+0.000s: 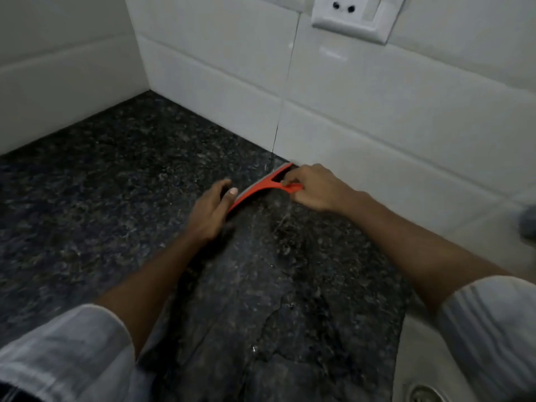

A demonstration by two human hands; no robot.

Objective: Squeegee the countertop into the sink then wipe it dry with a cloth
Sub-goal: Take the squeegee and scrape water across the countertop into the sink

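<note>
I have both hands out on the dark speckled countertop (116, 181), with the red squeegee (262, 185) stretched between them. My right hand (314, 188) is closed around the squeegee's handle, fingers curled over it, thumb side toward me; the far end of the blade sits just beyond this hand, touching or nearly touching the foot of the white tiled wall (377, 117). My left hand (210, 211) lies at the near end of the blade, fingers loosely bent and pressed against the red edge, thumb on top; it steadies the blade rather than wrapping it. The blade runs slantwise from my left hand up to my right, low on the stone. Between my forearms and toward me the stone looks wet, with a shiny film and thin streaks. Below my right forearm lies the pale sink (420, 358), its round metal drain (425, 394) at the bottom edge of view. Above my right hand a white wall socket (352, 20) sits in the tiles. Pale rolled sleeves (490, 323) cover both upper arms.
</note>
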